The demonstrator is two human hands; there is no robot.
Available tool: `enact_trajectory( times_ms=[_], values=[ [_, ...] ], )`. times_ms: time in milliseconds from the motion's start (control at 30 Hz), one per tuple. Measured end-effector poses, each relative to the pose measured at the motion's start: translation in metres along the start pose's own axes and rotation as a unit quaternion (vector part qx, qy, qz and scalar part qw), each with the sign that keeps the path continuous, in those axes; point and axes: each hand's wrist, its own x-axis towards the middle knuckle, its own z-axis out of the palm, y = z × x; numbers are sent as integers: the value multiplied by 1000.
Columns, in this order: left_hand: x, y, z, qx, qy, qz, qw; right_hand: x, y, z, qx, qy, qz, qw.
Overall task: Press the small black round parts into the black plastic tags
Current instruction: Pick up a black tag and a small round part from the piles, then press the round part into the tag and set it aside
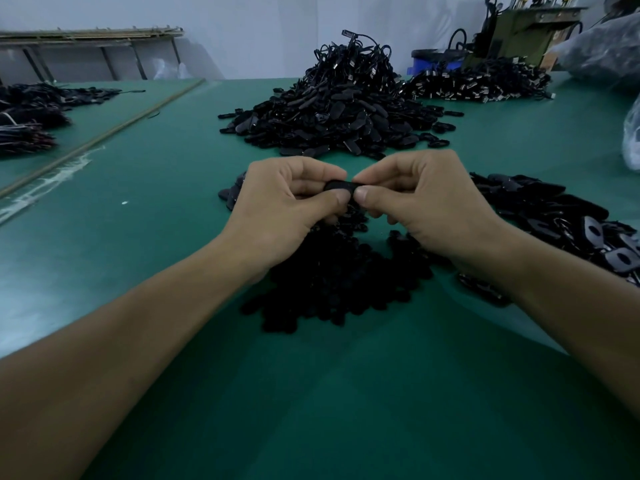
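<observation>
Both hands work over a dark green matted desk (pixel 311 393) that runs away from me to a pale wall. My left hand (pixel 287 206) and right hand (pixel 429 206) meet thumb to thumb. Each pinches one end of a single flat black plastic tag (pixel 341 186) between thumb and curled fingers, holding it above the desk. My fingers cover most of the tag, so I cannot tell whether a round part sits in it.

Under and between my wrists lies one loose pile of small black round parts (pixel 332 285). Beyond my fingertips, well apart, rises one tall heap of black tags with cord loops (pixel 329 109). Just right of my right hand, one flatter spread of black tags (pixel 540 209) reaches the edge of my view, and some of them show an oval hole. A few dark pieces (pixel 231 195) peek out just left of my left hand. Far beyond my right hand sits a fourth heap, of black cords with silvery ends (pixel 478 81). Behind it are one blue tub (pixel 433 60), one olive-green machine (pixel 519 32) and one clear plastic bag (pixel 606 46).

Left of my left hand, plain green mat stretches to a thin metal strip (pixel 104 133) that runs diagonally. Past the strip lie more dark bundles (pixel 31 116), and a metal-framed rack (pixel 90 39) stands against the wall. Toward me, below my forearms, open mat fills the view.
</observation>
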Motion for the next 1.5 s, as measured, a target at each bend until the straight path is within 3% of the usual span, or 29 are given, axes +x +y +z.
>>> enact_trajectory(
  times_ms=[733,800,867,967,1033,1500],
  values=[
    [1,3,-3,29,22,-7,999,1,-2,-1,-91,-9,-12,996],
    [4,-3,-7,74,72,11,995,0,-2,-2,-194,11,-28,981],
    [9,-7,-15,103,131,27,986,0,2,-7,-340,4,-16,940],
    [18,-14,-31,117,195,28,973,0,7,-16,-485,-35,106,867],
    [22,-21,-39,127,216,14,968,-1,8,-18,-491,-60,163,854],
    [28,-41,-52,230,197,-32,953,2,9,-20,-423,12,65,904]
  ],
)
